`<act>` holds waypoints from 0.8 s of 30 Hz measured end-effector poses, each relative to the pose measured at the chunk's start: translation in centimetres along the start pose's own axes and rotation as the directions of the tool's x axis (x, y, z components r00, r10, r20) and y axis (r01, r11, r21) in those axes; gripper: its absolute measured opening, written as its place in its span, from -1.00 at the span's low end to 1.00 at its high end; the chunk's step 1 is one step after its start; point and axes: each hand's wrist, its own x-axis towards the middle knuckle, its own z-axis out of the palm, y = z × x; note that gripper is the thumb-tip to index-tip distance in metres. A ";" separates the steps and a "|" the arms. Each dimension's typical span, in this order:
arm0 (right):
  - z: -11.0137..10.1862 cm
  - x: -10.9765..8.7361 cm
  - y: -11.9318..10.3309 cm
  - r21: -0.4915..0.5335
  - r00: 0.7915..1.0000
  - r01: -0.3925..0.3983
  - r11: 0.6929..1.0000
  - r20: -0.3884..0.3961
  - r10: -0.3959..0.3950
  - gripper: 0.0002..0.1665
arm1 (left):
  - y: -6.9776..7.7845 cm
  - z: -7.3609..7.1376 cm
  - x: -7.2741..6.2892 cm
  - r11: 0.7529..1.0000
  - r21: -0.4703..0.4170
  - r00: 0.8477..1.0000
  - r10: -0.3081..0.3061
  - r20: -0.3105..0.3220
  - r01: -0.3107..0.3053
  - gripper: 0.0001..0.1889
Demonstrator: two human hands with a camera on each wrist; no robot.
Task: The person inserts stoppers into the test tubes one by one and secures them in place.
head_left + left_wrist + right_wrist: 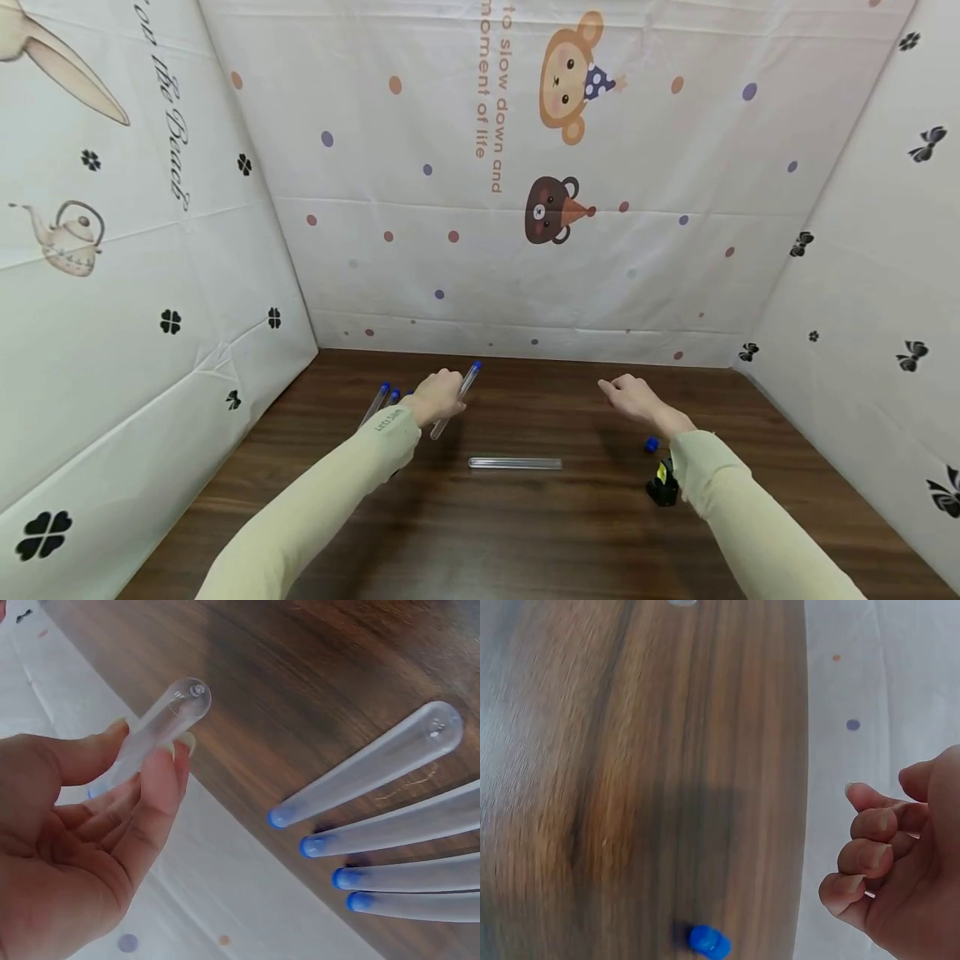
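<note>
In the head view my left hand (pixel 437 398) pinches a clear test tube (pixel 456 402) with a blue cap, held slanted with the cap up. The left wrist view shows thumb and fingertips on this tube (pixel 154 731), its rounded end towards the camera. Beside that hand lie several blue-capped test tubes (pixel 367 765) in a loose fan. My right hand (pixel 636 398) is raised over the table's right side and holds nothing; its fingers (pixel 870 855) hang loosely curled. A loose blue cap (pixel 652 444) lies below it. An uncapped test tube (pixel 515 463) lies crosswise mid-table.
A small black item (pixel 662 485) with a yellow patch shows beside the right cuff. The brown wood-grain table (pixel 525 542) is bounded by a printed white sheet (pixel 450 275) at the back and on both sides.
</note>
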 end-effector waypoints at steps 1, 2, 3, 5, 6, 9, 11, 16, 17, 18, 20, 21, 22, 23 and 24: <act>0.0 -0.1 0.2 -0.011 1.000 -0.005 1.000 0.005 0.005 -0.45 | -0.1 0.0 0.0 1.000 -0.001 1.000 -0.013 0.000 0.013 -0.82; 0.0 -0.1 0.4 -0.025 1.000 -0.005 1.000 0.008 0.005 -0.47 | -0.2 0.0 -0.1 1.000 0.002 1.000 -0.025 -0.001 0.025 -0.81; 0.0 -0.2 0.6 -0.030 1.000 -0.008 1.000 0.013 0.008 -0.49 | -0.3 0.0 -0.1 0.999 0.006 0.999 -0.035 -0.003 0.035 -0.81; 0.0 -0.4 1.0 -0.047 1.000 -0.009 0.999 0.014 0.009 -0.53 | -0.6 0.0 -0.1 0.998 0.023 0.999 -0.050 -0.006 0.051 -0.79; -0.1 -0.4 1.2 -0.058 1.000 -0.006 0.998 0.018 0.008 -0.54 | -0.7 0.0 -0.1 0.998 0.033 0.998 -0.058 -0.008 0.059 -0.79; -0.3 -0.6 1.7 -0.066 0.999 -0.025 0.997 0.021 0.027 -0.54 | -1.2 0.1 0.0 0.996 0.033 0.997 -0.081 0.002 0.080 -0.78; -0.5 -0.8 2.1 -0.079 0.999 -0.028 0.996 0.022 0.030 -0.52 | -1.5 0.3 0.1 0.995 0.026 0.996 -0.094 0.009 0.094 -0.77; -0.7 -1.1 3.0 -0.099 0.998 -0.042 0.994 0.032 0.045 -0.53 | -2.3 0.8 0.1 0.992 0.001 0.991 -0.128 0.041 0.128 -0.80; -0.8 -1.1 3.2 -0.104 0.998 -0.044 0.994 0.037 0.048 -0.54 | -2.4 0.9 0.0 0.991 -0.003 0.990 -0.130 0.047 0.130 -0.79; -0.8 -1.2 3.4 -0.104 0.997 -0.057 0.993 0.042 0.062 -0.55 | -2.5 1.0 -0.1 0.991 -0.006 0.990 -0.133 0.053 0.133 -0.74; -0.9 -1.4 3.8 -0.109 0.996 -0.069 0.992 0.054 0.076 -0.57 | -2.7 1.2 -0.2 0.992 0.000 0.990 -0.126 0.058 0.126 -0.58; -0.9 -1.5 4.0 -0.115 0.995 -0.072 0.991 0.058 0.079 -0.57 | -2.8 1.3 -0.3 0.993 0.009 0.991 -0.121 0.057 0.121 -0.49; -1.0 -1.6 4.2 -0.121 0.994 -0.078 0.990 0.062 0.086 -0.58 | -2.8 1.3 -0.4 0.993 0.017 0.991 -0.118 0.059 0.117 -0.40; -1.1 -1.7 4.4 -0.131 0.994 -0.078 0.988 0.065 0.087 -0.59 | -2.9 1.4 -0.5 0.993 0.026 0.992 -0.114 0.059 0.113 -0.33; -1.1 -1.8 4.5 -0.140 0.994 -0.077 0.987 0.071 0.088 -0.61 | -2.9 1.5 -0.6 0.993 0.039 0.992 -0.112 0.061 0.109 -0.28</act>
